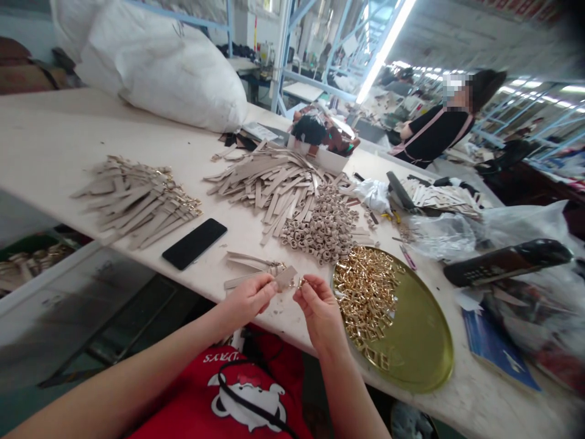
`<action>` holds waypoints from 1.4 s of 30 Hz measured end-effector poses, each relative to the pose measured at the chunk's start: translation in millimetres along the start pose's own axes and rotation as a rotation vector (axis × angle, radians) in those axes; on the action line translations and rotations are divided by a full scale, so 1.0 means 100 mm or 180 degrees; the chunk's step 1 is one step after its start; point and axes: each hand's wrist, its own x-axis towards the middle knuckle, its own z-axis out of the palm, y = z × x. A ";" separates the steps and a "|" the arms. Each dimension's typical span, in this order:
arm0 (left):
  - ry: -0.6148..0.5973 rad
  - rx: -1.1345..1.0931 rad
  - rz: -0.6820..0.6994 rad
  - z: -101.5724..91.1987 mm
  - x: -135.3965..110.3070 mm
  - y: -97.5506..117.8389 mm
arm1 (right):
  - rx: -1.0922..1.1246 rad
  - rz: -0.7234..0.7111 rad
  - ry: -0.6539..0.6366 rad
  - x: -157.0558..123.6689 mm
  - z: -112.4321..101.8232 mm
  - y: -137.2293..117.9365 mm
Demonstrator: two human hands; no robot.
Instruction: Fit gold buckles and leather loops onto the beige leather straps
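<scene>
My left hand [256, 297] pinches a beige leather strap [286, 277] near the table's front edge. Just to the right, my right hand [319, 306] holds a small gold buckle [300, 281] between thumb and fingertips, close to the strap's end. Whether the buckle touches the strap I cannot tell. Behind my left hand lie a few more beige straps [247, 261]. A round gold tray [425, 341] to the right of my right hand bears a heap of gold buckles [365, 289]. Beyond my hands is a pile of small beige loops [322, 228].
Loose straps [269, 174] are heaped behind the loops. Straps with gold buckles [146, 201] lie at left, near a black phone [194, 243]. A large white sack [159, 67] stands behind. At right are a black cylindrical object [507, 262] and a blue booklet [498, 347]. A person [434, 131] stands across the table.
</scene>
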 end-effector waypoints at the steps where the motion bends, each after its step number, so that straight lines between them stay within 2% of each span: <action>1: -0.0006 0.0152 0.0061 -0.01 -0.04 0.00 | 0.0230 0.0106 0.0047 0.00 0.00 0.00; 6: -0.0023 0.1199 0.0349 -0.03 -0.16 0.04 | 0.0742 0.0675 -0.0076 -0.09 0.04 0.09; 9: -0.0124 0.1565 0.0353 -0.05 -0.19 0.06 | 0.0687 0.0634 -0.0041 -0.16 0.06 0.13; 13: -0.0329 0.1695 0.0334 -0.11 -0.20 0.06 | 0.0443 0.0738 -0.0127 -0.20 0.05 0.13; 17: -0.0436 0.1470 0.0275 -0.18 -0.20 0.05 | 0.0314 0.0887 -0.0382 -0.21 0.05 0.15; 20: -0.0477 0.1357 0.0374 -0.17 -0.18 0.05 | -0.0102 0.0744 -0.0553 -0.22 0.07 0.20; 22: -0.0461 0.1249 0.0353 -0.12 -0.16 0.03 | -0.0555 0.0430 -0.0514 -0.22 0.09 0.24; 26: -0.0202 0.0692 0.0012 -0.01 -0.11 -0.02 | -0.1497 -0.0422 -0.0414 -0.21 0.12 0.31; 28: -0.0167 0.0361 -0.0078 0.01 -0.09 -0.06 | -0.1751 -0.0528 -0.0478 -0.20 0.13 0.33; 31: -0.0209 0.0073 -0.0127 0.00 -0.05 -0.12 | -0.1662 -0.0297 -0.0496 -0.19 0.13 0.35; 37: -0.0324 -0.0263 -0.0514 0.01 0.02 -0.19 | -0.1236 -0.0157 -0.0082 -0.10 0.11 0.37; 42: -0.0296 -0.0415 -0.0648 0.04 0.08 -0.23 | -0.0465 0.0489 -0.0279 -0.01 0.10 0.42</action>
